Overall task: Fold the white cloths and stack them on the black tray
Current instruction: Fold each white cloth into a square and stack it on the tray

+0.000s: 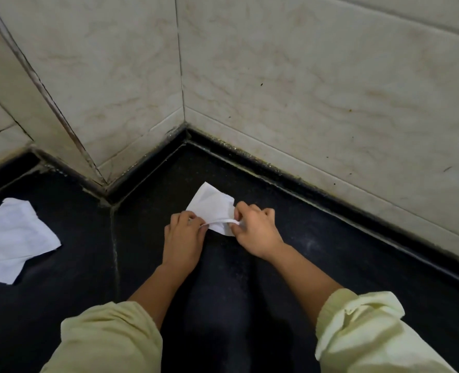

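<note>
The left hand [182, 234] and right hand [259, 230] each pinch the white cloth [211, 201] by its near edge on the black surface [223, 292]. Pulling unevenly could skew the fold or free a corner.

On black stone worktop [330, 254], small folded white cloth [212, 207] just before corner of pale tiled walls [303, 76]. Its left edge pinched by left hand [182, 235], right edge by right hand [255, 230], both on near side. Far left on worktop, well apart: larger rumpled white cloth [13, 238].

Black counter [330, 251]: folded cloth [209, 204], loose cloth [13, 238]
</note>
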Demonstrator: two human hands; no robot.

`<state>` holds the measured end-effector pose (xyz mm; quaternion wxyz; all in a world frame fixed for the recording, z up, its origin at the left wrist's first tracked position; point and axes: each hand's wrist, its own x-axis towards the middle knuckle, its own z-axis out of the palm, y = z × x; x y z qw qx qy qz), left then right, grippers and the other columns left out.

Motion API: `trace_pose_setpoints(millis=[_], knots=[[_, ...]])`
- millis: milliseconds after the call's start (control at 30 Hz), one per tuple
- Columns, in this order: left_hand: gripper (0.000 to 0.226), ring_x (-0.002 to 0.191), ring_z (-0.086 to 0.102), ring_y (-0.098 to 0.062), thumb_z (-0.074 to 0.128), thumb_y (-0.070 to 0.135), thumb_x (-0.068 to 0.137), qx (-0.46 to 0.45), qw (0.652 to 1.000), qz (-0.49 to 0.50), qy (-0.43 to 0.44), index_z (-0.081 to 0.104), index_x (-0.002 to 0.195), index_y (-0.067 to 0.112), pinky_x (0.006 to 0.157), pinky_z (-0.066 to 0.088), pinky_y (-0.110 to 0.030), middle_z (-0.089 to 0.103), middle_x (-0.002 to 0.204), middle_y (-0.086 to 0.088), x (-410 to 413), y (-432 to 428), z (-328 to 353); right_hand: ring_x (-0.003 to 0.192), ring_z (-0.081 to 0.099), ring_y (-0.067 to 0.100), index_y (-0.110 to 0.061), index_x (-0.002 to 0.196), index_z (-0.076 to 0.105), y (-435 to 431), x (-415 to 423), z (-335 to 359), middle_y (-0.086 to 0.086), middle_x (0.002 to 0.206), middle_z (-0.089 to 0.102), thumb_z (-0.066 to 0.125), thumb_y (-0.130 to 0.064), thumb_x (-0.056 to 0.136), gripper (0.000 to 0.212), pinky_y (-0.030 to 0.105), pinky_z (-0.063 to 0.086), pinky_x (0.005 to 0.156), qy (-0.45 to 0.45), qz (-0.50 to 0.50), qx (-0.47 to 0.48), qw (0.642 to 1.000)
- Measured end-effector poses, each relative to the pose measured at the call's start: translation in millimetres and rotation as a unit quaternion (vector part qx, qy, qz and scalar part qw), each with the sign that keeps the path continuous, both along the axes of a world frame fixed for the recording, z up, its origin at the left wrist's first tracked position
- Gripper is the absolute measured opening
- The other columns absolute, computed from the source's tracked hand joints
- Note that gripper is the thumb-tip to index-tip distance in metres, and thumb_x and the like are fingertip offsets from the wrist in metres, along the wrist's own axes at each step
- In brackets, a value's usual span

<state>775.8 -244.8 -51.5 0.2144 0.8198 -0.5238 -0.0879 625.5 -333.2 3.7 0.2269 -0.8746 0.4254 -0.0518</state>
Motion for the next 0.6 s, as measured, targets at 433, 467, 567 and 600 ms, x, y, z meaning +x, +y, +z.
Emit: trace_pose_setpoints(millis=[433,467,567,600], knots=[[0.03,0.07,0.058,-0.01,0.074,0.034,0.081,-0.014,0.92,0.014,0.392,0.071,0.08,0.003,0.064,0.045,-0.024,0.067,0.076,-0.002,-48.1,48.7,115.0,0.066,0.051,0.011,-0.014,0.07,0.066,32.9,-124.9,86.0,0.002,0.072,0.061,0.073,-0.021,0.082,0.016,0.027,0.038,0.06,-0.07,-0.047,0.168,0.982],[0.03,0.071,0.059,-0.009,0.075,0.032,0.08,-0.017,0.919,0.005,0.394,0.071,0.08,0.003,0.065,0.045,-0.024,0.068,0.076,-0.001,-52.7,52.9,124.8,0.063,0.049,0.01,-0.009,0.07,0.067,35.1,-137.7,94.0,0.0,0.068,0.058,0.074,-0.021,0.081,0.018,0.027,0.036,0.06,-0.077,-0.05,0.179,0.98],[0.02,0.074,0.063,-0.009,0.078,0.025,0.077,-0.006,0.914,-0.04,0.403,0.074,0.08,0.005,0.07,0.048,-0.025,0.071,0.08,-0.002,-59.2,56.9,144.0,0.063,0.051,0.009,-0.005,0.072,0.07,36.3,-165.9,113.8,-0.002,0.065,0.059,0.08,-0.021,0.076,0.02,0.026,0.038,0.061,-0.108,-0.073,0.21,0.969],[0.017,0.076,0.064,-0.009,0.078,0.022,0.077,-0.002,0.915,-0.054,0.4,0.075,0.081,0.006,0.072,0.049,-0.026,0.072,0.082,-0.003,-62.4,57.5,149.6,0.064,0.054,0.008,-0.005,0.072,0.071,37.2,-175.0,120.5,-0.001,0.067,0.062,0.082,-0.021,0.075,0.02,0.024,0.041,0.062,-0.118,-0.078,0.216,0.966]])
